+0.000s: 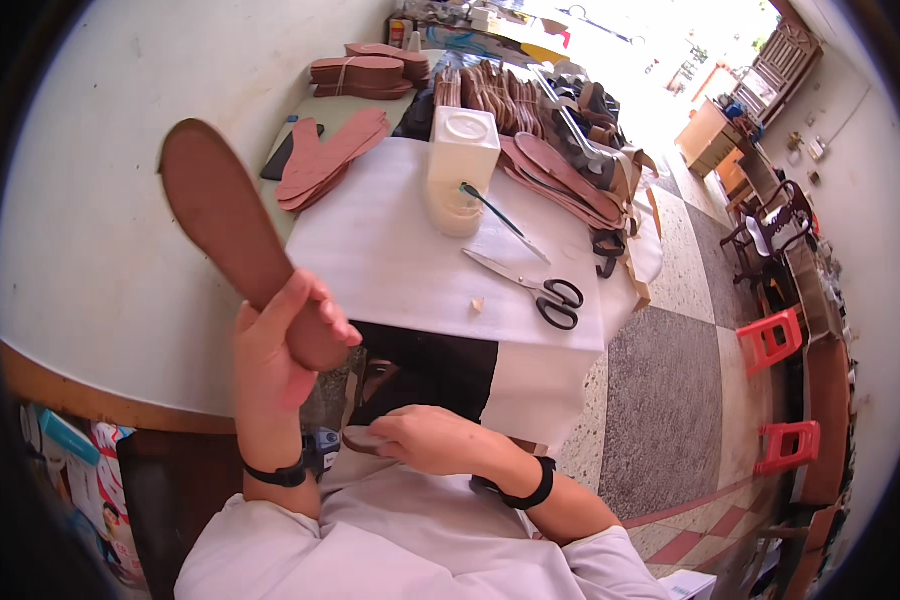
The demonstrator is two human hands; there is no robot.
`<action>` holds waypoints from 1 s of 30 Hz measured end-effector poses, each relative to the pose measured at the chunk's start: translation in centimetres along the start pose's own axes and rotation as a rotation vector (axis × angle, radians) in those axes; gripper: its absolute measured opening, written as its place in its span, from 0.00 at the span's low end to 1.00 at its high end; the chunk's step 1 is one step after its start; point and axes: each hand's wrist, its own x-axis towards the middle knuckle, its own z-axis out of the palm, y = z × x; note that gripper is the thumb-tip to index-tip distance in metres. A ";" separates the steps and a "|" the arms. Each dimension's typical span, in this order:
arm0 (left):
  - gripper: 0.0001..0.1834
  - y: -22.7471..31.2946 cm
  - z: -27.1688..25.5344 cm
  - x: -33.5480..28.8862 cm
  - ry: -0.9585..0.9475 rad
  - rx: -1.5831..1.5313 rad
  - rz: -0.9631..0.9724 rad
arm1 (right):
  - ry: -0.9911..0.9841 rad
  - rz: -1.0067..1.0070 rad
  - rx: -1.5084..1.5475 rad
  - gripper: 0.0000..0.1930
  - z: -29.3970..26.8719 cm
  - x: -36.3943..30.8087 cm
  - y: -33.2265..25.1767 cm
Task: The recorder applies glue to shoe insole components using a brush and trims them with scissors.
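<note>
Partly behind the right hand (435,440), 1 unclear piece (359,440).

The raised insole (223,215) looks matt, the scissor blades (500,269) metal

From my remote feed, I'm seeing a plain pale wall (190,65) rising on the left, a white-covered desk (370,240) standing nearby. Bright light is washing out the far end. Dark and pale panels are patterning the floor (660,400); red stools (788,429) and a dark chair (794,208) are standing rightward.
</note>
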 end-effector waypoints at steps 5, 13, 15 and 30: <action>0.15 -2.3 0.7 1.5 -0.031 -0.052 -0.134 | 0.345 0.074 0.008 0.11 -4.5 -2.7 -2.0; 0.16 -5.0 2.2 0.8 -0.052 -0.048 -0.277 | 0.702 0.108 0.465 0.13 -5.9 -2.3 -3.5; 0.15 -5.5 2.4 0.3 -0.060 -0.062 -0.310 | 0.701 0.121 0.416 0.12 -4.9 -1.9 -3.7; 0.14 -4.8 2.0 -1.7 -0.174 0.026 -0.296 | 0.897 0.026 0.327 0.09 -1.3 -0.5 -5.4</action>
